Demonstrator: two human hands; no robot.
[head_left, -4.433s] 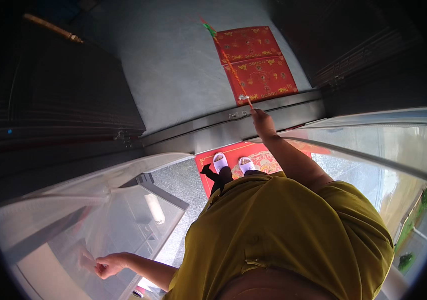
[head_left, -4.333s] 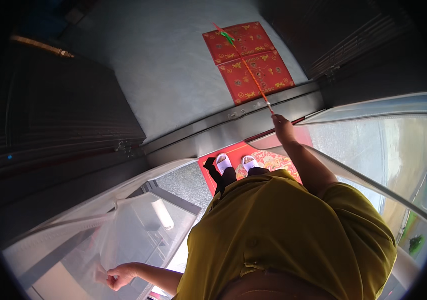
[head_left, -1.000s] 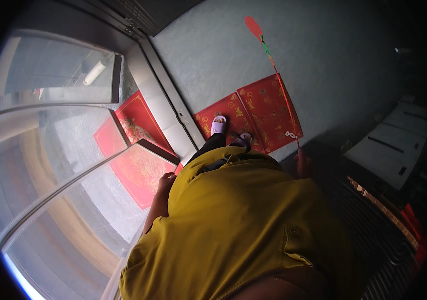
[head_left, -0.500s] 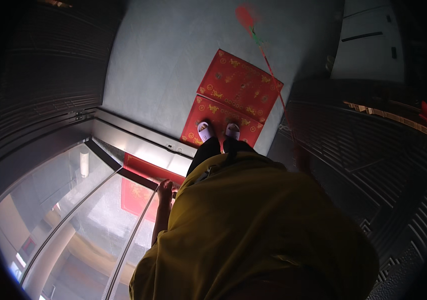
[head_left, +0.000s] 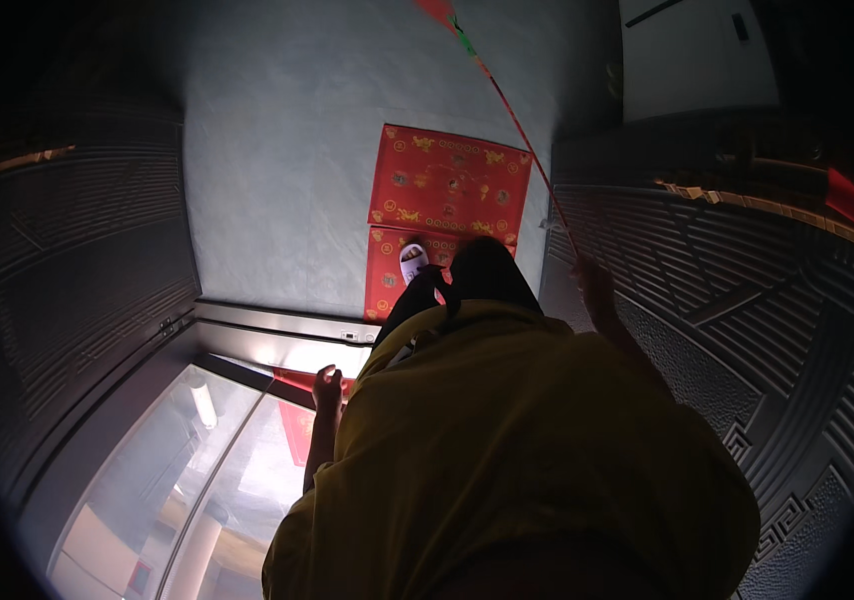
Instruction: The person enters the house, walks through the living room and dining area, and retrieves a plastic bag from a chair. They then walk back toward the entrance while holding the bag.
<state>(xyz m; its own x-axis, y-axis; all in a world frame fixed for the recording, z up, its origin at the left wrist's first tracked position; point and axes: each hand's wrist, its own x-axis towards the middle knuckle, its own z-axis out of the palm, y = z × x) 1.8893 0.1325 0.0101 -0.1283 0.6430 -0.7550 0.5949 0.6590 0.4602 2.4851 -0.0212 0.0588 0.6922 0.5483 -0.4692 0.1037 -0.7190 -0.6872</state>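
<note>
My right hand [head_left: 595, 283] is out at the right, closed round the lower end of a long thin red stick [head_left: 519, 125]. The stick slants up and left over the floor, with a green part and a blurred red head at its far end. My left hand [head_left: 328, 386] hangs low by my left side, in front of the bright metal door sill. Its fingers are curled in; what they hold, if anything, does not show. Under my feet lies a red mat [head_left: 453, 180] with gold patterns. One foot in a pale slipper [head_left: 414, 262] shows on it.
Dark ribbed door panels [head_left: 687, 260] stand at the right, and another dark panel [head_left: 97, 210] at the left. A metal sill [head_left: 287, 322] crosses at the left, beside a shiny glass panel [head_left: 162, 460]. A grey floor [head_left: 277, 150] stretches ahead; a pale cabinet [head_left: 697, 60] stands far right.
My right hand has come into clear view, holding the stick, whose far end has shifted left and up. One leg has stepped forward, hiding one slipper. The whole view has turned a little.
</note>
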